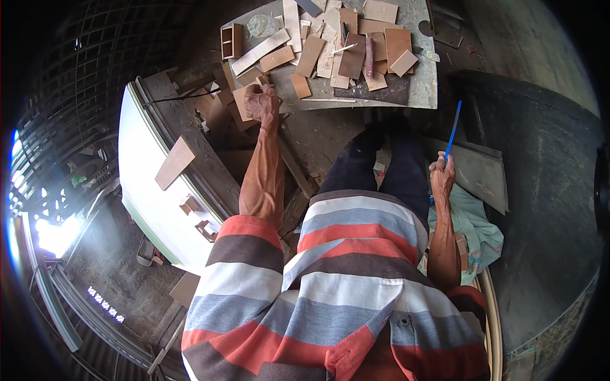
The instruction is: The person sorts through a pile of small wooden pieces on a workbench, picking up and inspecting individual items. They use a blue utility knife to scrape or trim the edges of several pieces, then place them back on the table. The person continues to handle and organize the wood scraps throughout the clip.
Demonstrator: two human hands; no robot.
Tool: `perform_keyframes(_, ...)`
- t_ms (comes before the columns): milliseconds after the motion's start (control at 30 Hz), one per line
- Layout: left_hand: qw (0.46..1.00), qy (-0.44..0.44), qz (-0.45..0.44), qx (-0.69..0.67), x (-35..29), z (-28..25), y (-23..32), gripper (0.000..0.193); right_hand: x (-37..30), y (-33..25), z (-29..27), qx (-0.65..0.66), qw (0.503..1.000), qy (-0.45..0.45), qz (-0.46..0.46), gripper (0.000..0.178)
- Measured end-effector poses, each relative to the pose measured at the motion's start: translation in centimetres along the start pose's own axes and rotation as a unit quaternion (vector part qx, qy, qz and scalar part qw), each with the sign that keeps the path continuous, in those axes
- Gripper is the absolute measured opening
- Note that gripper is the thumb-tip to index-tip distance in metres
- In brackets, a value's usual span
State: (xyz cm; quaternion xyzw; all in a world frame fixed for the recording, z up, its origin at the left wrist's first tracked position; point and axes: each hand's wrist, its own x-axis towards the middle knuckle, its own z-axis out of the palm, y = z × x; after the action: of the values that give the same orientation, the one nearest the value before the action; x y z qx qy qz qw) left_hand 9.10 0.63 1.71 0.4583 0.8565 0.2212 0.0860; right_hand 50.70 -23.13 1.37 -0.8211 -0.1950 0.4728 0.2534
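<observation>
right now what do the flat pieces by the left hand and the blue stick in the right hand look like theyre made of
The flat pieces look like thin wood or plywood offcuts: matt brown and tan faces, straight sawn edges, unfinished. The left hand grips one of them. The blue stick in the right hand is thin, smooth and evenly coloured, possibly plastic or painted; too small to be sure.

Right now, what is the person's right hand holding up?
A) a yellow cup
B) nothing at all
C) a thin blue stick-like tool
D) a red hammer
C: the right hand is closed around a thin blue stick-like tool that points upward, while the left hand reaches to the small wooden pieces at the board's edge.
</observation>
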Motion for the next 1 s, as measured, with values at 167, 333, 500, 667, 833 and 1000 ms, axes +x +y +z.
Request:
perform_keyframes(167,1.000,-0.018,-0.001,0.020,-0.2,-0.3,0.7,0.027,0.2,0.4,-0.1,0.005,1.000,-0.003,-0.003,0.028)
perform_keyframes(333,0.999,0.002,0.005,0.043,-0.2,-0.5,0.9,0.031,0.3,0.1,0.0,-0.006,1.000,-0.003,0.005,0.029)
perform_keyframes(500,0.999,0.002,0.012,0.046,-0.2,-1.1,1.8,0.033,0.5,0.5,0.0,0.006,1.000,-0.007,0.002,0.029)
perform_keyframes(667,0.999,-0.003,0.022,0.035,0.0,-1.2,1.8,0.033,0.9,1.1,0.1,0.013,1.000,-0.006,0.016,0.028)
perform_keyframes(833,0.999,0.005,0.026,0.047,0.0,-1.0,1.7,0.032,1.2,0.9,0.1,0.008,1.000,-0.005,0.021,0.027)
perform_keyframes(1000,0.999,-0.005,0.020,0.041,-0.1,-1.1,2.0,0.029,1.3,1.0,0.2,0.031,0.999,-0.004,0.025,0.027)
